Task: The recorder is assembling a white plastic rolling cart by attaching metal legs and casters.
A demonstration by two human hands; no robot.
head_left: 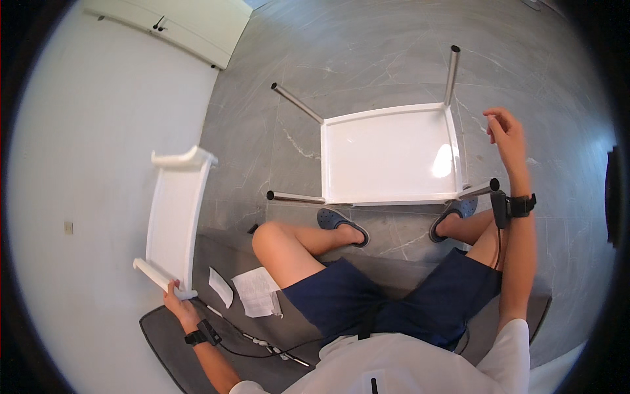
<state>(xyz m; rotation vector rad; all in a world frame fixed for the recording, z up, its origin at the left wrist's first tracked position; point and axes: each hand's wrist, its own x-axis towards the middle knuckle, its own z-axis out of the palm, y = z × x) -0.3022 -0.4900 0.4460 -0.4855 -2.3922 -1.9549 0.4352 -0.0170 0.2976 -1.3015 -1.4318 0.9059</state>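
Note:
A white shelf panel (172, 223) with raised, curled ends stands tilted against the wall on my left. My left hand (178, 303) has its fingers wrapped round the near end of this panel. In front of my feet, a white rectangular tray shelf (387, 154) lies on the floor with its hollow side up. Metal tube legs (453, 75) stick up and outward from its corners. My right hand (505, 131) hangs in the air to the right of that shelf, fingers loosely curled and apart, holding nothing that I can see.
Sheets of paper (257, 292) lie on the dark grey seat (223, 335) beside my left thigh. Thin metal rods with white fittings (262, 343) lie near my left forearm. A white wall (85, 164) borders the left side, with a white door (177, 26) at the far left.

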